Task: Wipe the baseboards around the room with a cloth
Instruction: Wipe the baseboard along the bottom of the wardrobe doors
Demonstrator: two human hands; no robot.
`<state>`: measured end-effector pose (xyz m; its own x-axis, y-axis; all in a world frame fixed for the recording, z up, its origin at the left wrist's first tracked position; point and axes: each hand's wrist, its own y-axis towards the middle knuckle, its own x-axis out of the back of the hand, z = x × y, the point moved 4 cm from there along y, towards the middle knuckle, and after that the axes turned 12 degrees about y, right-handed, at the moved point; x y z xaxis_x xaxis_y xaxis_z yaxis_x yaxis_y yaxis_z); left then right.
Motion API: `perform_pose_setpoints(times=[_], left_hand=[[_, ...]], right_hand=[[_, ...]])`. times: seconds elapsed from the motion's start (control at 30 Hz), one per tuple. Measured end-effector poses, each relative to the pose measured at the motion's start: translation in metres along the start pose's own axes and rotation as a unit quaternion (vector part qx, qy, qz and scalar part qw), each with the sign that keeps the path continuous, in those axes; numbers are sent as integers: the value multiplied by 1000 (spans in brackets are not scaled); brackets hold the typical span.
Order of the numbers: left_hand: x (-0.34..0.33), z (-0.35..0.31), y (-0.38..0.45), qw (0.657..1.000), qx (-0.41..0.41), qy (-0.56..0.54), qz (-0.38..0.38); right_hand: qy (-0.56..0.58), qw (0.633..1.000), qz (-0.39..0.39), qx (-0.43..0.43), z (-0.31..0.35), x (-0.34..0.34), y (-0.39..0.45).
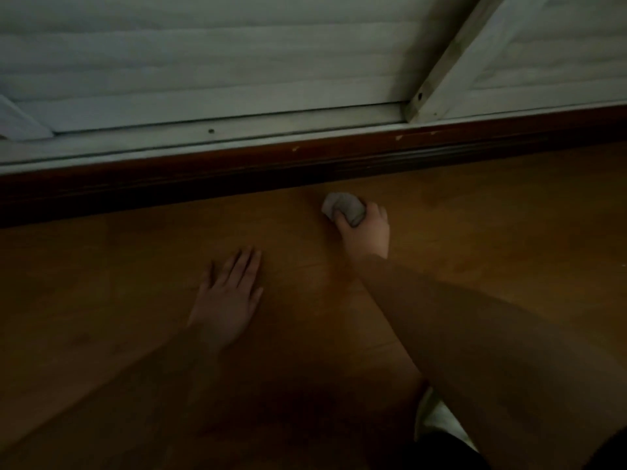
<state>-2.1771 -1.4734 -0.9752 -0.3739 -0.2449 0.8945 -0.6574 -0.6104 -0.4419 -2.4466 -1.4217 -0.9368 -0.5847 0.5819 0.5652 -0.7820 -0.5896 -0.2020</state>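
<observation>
A dark reddish-brown baseboard [237, 171] runs across the view from lower left to upper right, below a white frame. My right hand [364, 232] grips a bunched pale grey cloth [342, 206], which sits on the wooden floor a short way in front of the baseboard. Whether the cloth touches the baseboard I cannot tell in the dim light. My left hand [227, 296] rests flat on the floor with fingers straight, well to the left of the cloth and nearer to me.
Orange-brown wooden floor [492, 215] fills the lower view. Above the baseboard stands a white sliding frame [237, 130] with a slatted shutter [203, 45] and a slanted white post [451, 62]. Something white [437, 415] lies by my right arm at the bottom.
</observation>
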Motion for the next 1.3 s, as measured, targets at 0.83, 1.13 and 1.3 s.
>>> perform_pose_setpoints(times=[0.83, 1.13, 1.3], left_hand=[[372, -95, -175, 993, -25, -44, 105], [411, -120, -162, 995, -29, -69, 69], [407, -133, -175, 995, -16, -74, 72]], right_hand=[[33, 997, 40, -52, 223, 353, -117], [-13, 995, 93, 26, 228, 377, -107], [9, 995, 89, 32, 235, 389, -96]])
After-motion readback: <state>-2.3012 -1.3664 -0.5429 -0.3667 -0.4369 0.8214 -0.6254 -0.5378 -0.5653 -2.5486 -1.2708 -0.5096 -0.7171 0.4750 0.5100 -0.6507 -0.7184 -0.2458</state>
